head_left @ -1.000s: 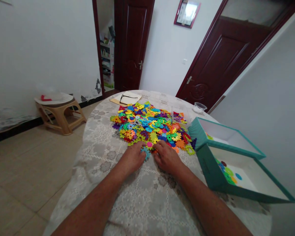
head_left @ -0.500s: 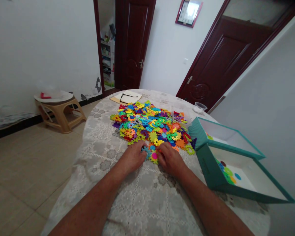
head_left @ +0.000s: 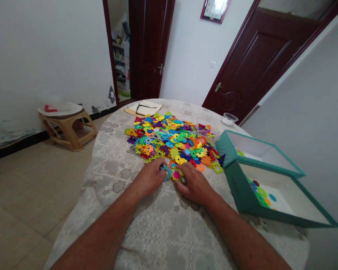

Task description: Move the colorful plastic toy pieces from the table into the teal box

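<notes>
My left hand (head_left: 152,174) rests low over the table, its thumb and fingers closed on a blue-grey gear piece (head_left: 167,172). Close beside it, my right hand (head_left: 195,183) has thumb and fingers at the two sides of a yellow-green gear piece (head_left: 176,175) with a pink middle. The two pieces meet or nearly meet; whether they interlock I cannot tell. Just beyond my fingers spreads a pile of colourful plastic gear pieces (head_left: 173,144). An orange gear piece (head_left: 199,167) lies at the pile's near edge, by my right knuckles.
On the right stands an open teal box (head_left: 233,187) with several pieces inside. A clear plastic bowl (head_left: 230,118) sits at the far right edge. Glasses (head_left: 146,107) lie on paper at the back left. A patterned cloth covers the round table (head_left: 169,232); a stool (head_left: 70,129) stands left.
My right fingers have shifted from the side of the pink-centred gear piece to around it. Both hands have moved slightly, keeping the pieces close together. The view has tilted a little.
</notes>
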### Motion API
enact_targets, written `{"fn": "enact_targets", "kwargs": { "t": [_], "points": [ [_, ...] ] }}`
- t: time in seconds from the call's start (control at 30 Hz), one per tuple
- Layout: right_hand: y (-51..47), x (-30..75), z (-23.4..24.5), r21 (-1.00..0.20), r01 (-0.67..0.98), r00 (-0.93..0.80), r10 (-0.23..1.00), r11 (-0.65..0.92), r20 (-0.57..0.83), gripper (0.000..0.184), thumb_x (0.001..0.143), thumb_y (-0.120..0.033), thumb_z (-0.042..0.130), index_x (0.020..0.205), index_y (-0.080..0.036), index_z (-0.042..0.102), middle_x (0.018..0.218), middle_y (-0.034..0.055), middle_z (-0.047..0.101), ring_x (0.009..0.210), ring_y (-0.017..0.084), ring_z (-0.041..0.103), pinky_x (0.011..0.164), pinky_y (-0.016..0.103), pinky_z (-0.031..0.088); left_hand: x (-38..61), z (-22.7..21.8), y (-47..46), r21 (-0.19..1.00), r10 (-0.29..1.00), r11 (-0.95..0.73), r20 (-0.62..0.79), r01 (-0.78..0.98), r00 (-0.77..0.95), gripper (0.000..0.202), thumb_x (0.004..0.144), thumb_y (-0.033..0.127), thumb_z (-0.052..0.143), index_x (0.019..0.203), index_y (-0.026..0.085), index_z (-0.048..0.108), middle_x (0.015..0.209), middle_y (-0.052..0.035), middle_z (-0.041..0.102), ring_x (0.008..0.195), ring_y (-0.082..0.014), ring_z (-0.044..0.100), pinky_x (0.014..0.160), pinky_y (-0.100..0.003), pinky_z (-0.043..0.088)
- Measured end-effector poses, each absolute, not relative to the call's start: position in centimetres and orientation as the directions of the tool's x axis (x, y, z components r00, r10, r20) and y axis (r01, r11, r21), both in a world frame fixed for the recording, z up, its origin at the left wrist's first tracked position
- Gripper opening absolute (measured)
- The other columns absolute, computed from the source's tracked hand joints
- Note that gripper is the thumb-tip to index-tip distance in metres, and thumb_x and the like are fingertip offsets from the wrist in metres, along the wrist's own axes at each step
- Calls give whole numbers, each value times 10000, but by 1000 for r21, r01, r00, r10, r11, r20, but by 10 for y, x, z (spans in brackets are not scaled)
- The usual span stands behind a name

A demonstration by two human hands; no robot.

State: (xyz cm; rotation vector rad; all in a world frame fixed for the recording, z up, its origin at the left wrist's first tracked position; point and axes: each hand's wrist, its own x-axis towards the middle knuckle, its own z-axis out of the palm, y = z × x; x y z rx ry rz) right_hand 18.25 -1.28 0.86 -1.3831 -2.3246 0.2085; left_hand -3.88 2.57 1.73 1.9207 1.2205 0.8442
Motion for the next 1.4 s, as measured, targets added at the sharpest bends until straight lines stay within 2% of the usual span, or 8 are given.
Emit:
{"fn": "enact_targets", "kwargs": {
  "t": [0.23,0.5,0.7,0.83,0.93,1.13,1.3,1.4],
  "points": [
    [-12,186,9,-471,704,-360,839,532,408,461,874,-161,673,1323,-229,588,1238,126,557,1158,270,566,973,427,529,-38,24,28,980,908,-40,-45,193,417,187,792,247,583,935,180,684,856,-33,700,699,-163,609,610,-267,477],
    [-17,178,12,-624,586,-363,856,517,368,514,866,-147,637,1364,-261,581,1332,118,550,947,183,633,760,304,562,-43,31,23,975,827,224,-183,-12,532,316,801,455,723,893,152,726,867,-64,707,728,-162,615,537,-238,470],
    [-15,176,10,-616,587,-338,850,525,403,389,873,-131,594,1245,-236,644,1349,126,608,1173,238,628,892,354,563,-42,31,22,941,815,325,-226,-97,534,380,756,490,797,894,140,738,891,-73,706,755,-155,623,593,-249,510],
    [-15,175,12,-558,606,-378,823,566,424,315,898,-136,578,1191,-226,654,1290,124,653,1229,247,603,1010,399,519,-41,30,22,943,831,311,-210,-117,516,381,764,484,796,941,153,729,913,-64,693,791,-159,627,626,-261,535],
    [-15,175,12,-544,610,-384,816,576,433,235,940,-170,562,1150,-217,656,1206,120,678,1138,231,634,980,384,525,-39,30,23,953,853,284,-203,-102,481,379,761,485,778,925,150,708,891,-59,678,785,-160,620,638,-269,541],
    [-11,177,6,-663,568,-310,873,488,377,182,960,-205,560,1086,-233,689,1102,65,729,1033,195,674,925,338,531,-36,24,27,984,909,168,-181,66,377,280,799,442,696,855,177,627,844,-25,640,760,-166,615,637,-276,544],
    [-6,194,11,-737,640,-65,971,216,228,145,963,-278,544,931,-218,671,799,-1,681,730,160,626,676,266,480,-41,17,33,949,954,-28,-68,315,291,193,862,394,615,885,204,591,823,-1,623,707,-153,604,594,-236,474],
    [-7,205,21,-748,641,-116,985,174,130,212,978,-329,535,823,-208,614,701,-24,612,645,139,560,580,238,397,-48,18,32,925,958,-83,-29,370,286,259,873,357,596,1093,222,613,828,9,620,685,-153,596,583,-236,442]
  ]
}}
